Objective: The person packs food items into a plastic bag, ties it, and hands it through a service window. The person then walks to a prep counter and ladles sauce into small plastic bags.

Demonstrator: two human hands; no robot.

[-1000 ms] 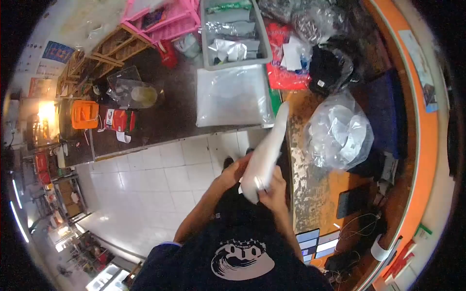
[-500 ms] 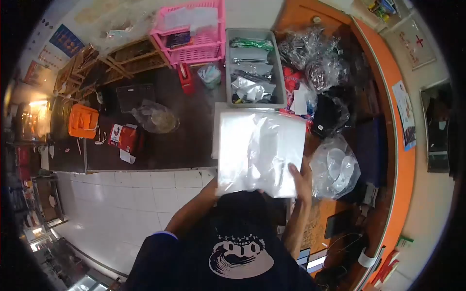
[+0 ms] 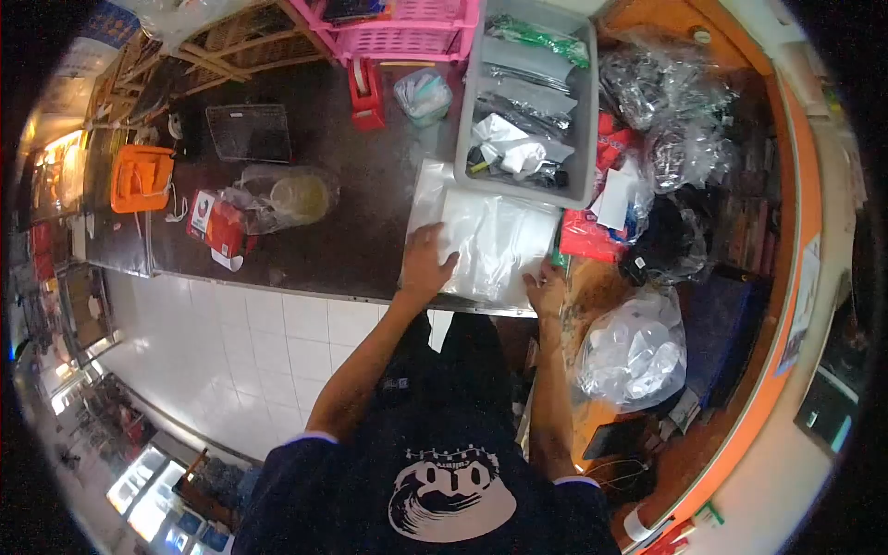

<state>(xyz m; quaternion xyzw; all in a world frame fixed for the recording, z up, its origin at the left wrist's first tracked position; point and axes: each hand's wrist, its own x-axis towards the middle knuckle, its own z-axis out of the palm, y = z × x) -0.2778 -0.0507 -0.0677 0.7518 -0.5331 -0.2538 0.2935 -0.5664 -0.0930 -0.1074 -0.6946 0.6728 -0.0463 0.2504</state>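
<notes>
A stack of clear plastic bags (image 3: 504, 242) lies flat on the dark table, up against the front of the grey tray (image 3: 525, 190). My left hand (image 3: 427, 265) rests at the stack's left side, its fingers apart and the thumb pointing in over the plastic. On the opposite side, my right hand (image 3: 546, 287) touches the lower right corner of the stack, with the thumb on the plastic and the fingers spread along the edge. Neither hand grips anything. Packets in silver, black and green wrapping fill the tray.
Right of the tray sit a red packet (image 3: 592, 236), a black bundle (image 3: 668, 236) and crumpled clear bags (image 3: 671, 102). A bulging plastic bag (image 3: 634, 351) lies nearer. Further left are a red tape dispenser (image 3: 365, 97), a red box (image 3: 217, 222) and an orange basket (image 3: 141, 178).
The plastic bag stack, held up in both hands before, now lies on the table. Both hands have let go of it and rest at its sides. The head view has shifted.
</notes>
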